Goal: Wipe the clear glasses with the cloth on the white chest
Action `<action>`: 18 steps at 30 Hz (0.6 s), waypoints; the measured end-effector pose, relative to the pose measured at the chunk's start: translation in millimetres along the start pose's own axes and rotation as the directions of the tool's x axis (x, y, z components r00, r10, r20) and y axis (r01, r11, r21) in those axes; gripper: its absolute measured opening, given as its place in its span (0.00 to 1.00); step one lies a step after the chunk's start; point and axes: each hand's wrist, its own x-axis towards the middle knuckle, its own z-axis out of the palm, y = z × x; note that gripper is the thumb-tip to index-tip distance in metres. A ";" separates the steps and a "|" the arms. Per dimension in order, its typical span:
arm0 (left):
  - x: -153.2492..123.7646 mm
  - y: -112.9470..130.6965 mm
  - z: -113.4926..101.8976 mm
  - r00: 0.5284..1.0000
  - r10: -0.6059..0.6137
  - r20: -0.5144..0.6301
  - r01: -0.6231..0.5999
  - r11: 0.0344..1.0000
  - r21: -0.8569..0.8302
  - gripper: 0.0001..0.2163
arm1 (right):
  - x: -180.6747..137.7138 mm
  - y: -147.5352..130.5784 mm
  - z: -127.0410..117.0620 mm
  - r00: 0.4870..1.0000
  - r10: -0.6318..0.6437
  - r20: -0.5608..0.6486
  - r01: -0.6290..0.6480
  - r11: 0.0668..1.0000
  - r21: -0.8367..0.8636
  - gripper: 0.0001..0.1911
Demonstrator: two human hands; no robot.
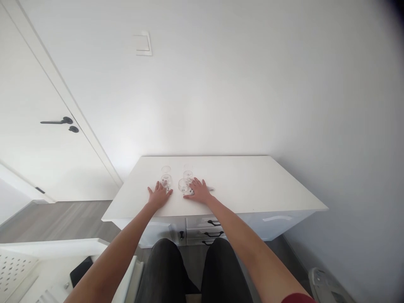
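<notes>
On the white cabinet top (246,176), several clear stemmed glasses stand in two loose clusters. My left hand (158,197) lies with its fingers spread at the near side of the left glass (166,181), its thumb close to the stem. My right hand (199,192) has its fingers apart beside the right glass (183,185), seemingly touching the base area. Behind that one is another glass (187,174), partly blended into the white surface. A small pale object (211,188) shows just right of my right hand; its kind is unclear.
The cabinet front has drawers with dark handles (213,234). A plain wall with a light switch (143,43) rises behind. To the left are a white door with a dark handle (57,121) and a white unit holding a black object (81,271). A grey device (326,286) stands lower right.
</notes>
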 end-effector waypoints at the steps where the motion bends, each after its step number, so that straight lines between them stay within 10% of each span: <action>1: -1.7 -8.0 -1.5 1.000 0.006 0.004 -0.006 1.000 0.000 0.32 | 4.3 -6.6 1.6 1.000 -0.007 0.000 0.007 1.000 -0.001 0.48; 10: -18.2 -71.8 -12.2 0.998 -0.061 -0.008 0.061 0.998 0.014 0.31 | 40.4 -58.5 15.7 0.994 -0.112 0.016 0.112 0.994 0.012 0.49; 18: -23.7 -77.2 -6.7 0.996 -0.079 -0.039 0.080 0.996 0.025 0.29 | 63.5 -85.7 19.0 0.983 -0.169 0.072 0.169 0.986 0.006 0.51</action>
